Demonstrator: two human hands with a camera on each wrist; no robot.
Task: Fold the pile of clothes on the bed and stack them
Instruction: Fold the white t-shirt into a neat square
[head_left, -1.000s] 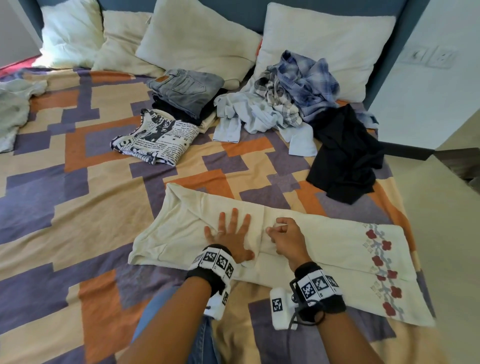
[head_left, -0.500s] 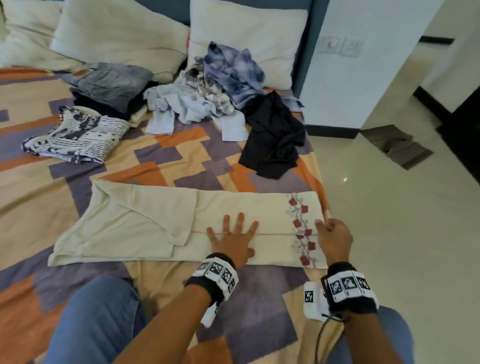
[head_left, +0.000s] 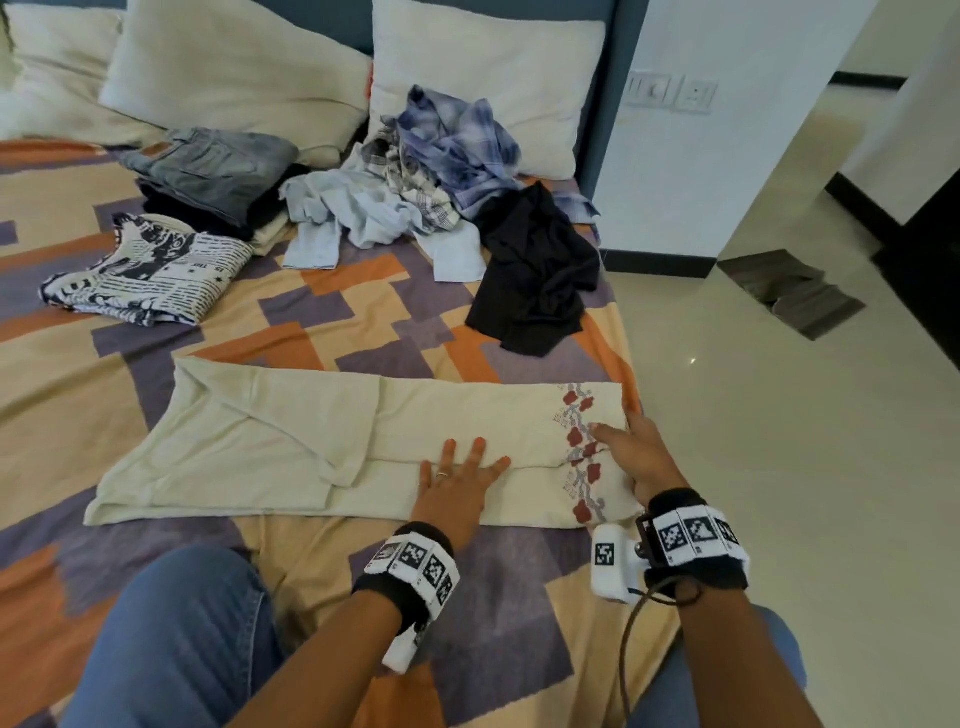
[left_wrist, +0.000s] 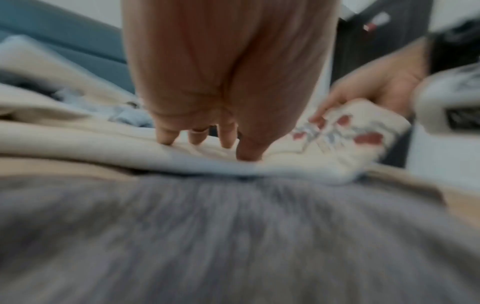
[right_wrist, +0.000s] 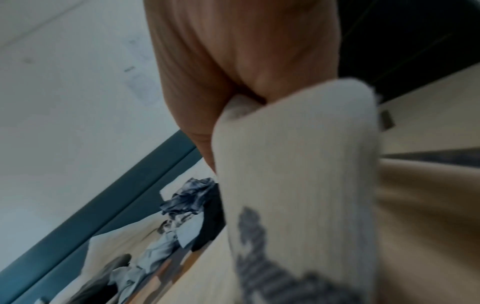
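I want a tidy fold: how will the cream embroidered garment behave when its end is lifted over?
Probably floppy: the cream garment lies flat with soft creases, and its end bends over the right hand that grips it. Likely light; a pinch raises it. It may slide on the bedspread, hence perhaps the left hand pressing its middle.

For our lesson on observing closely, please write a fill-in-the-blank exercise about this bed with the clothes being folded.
1. The left hand lies flat, fingers spread, on the ____ garment.
2. The right hand grips that garment's end with the red ____ pattern.
3. The loose black garment lies near the bed's ____ edge.
4. The folded grey jeans lie in front of the ____.

Missing words: cream; flower; right; pillows
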